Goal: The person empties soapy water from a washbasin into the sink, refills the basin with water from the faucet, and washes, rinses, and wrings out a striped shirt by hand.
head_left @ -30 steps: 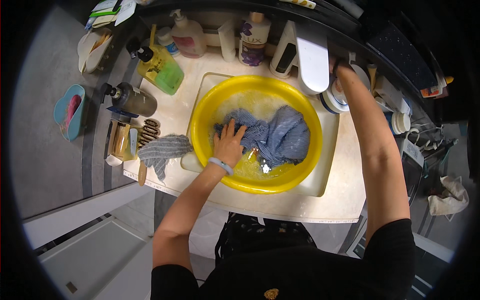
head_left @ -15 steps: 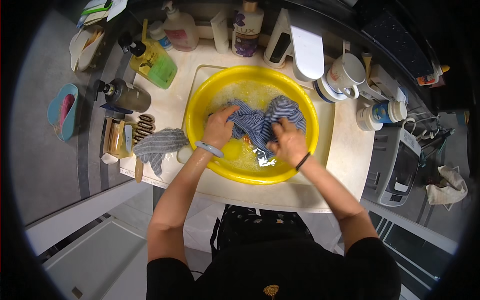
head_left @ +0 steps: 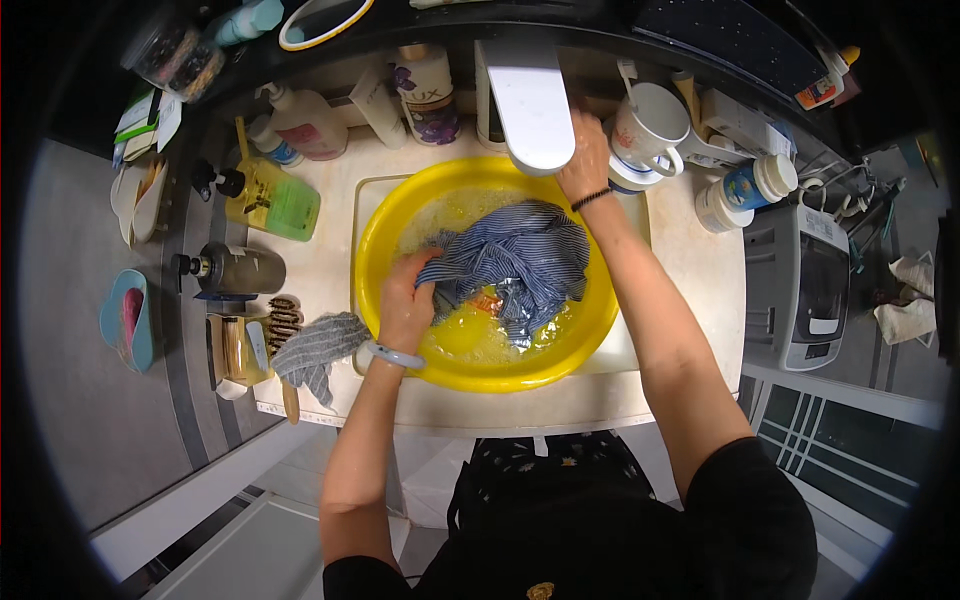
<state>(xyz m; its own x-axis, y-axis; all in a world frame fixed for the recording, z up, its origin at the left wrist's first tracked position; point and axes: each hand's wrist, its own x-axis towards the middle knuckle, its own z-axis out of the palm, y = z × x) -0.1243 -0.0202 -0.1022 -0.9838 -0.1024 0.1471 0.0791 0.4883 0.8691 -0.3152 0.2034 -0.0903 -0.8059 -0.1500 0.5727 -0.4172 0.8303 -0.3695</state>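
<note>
A yellow basin [head_left: 375,225] of sudsy water holds a wet blue-and-white striped cloth [head_left: 520,250], bunched up with part under water. At the basin's left side my left hand [head_left: 407,310] has its fingers closed on the cloth's left edge. My right hand [head_left: 585,165] is past the basin's far right rim, beside a white flat-topped fixture [head_left: 535,110] that looks like a tap. Its fingertips are hidden there, so what they touch does not show. Near my left hand, a rounded yellow shape [head_left: 462,335] shows in the water.
The basin rests over a white sink [head_left: 630,350]. Left of it lie a grey striped cloth [head_left: 320,350] and a brush [head_left: 284,325]. Pump bottles [head_left: 285,205] and a shampoo bottle [head_left: 428,95] line the back and left. A white mug [head_left: 652,125] stands close to my right hand.
My right hand has left the cloth and reached forward to the white fixture. My left hand has shifted down the basin's left side and now grips the cloth's edge. The view has shifted.
</note>
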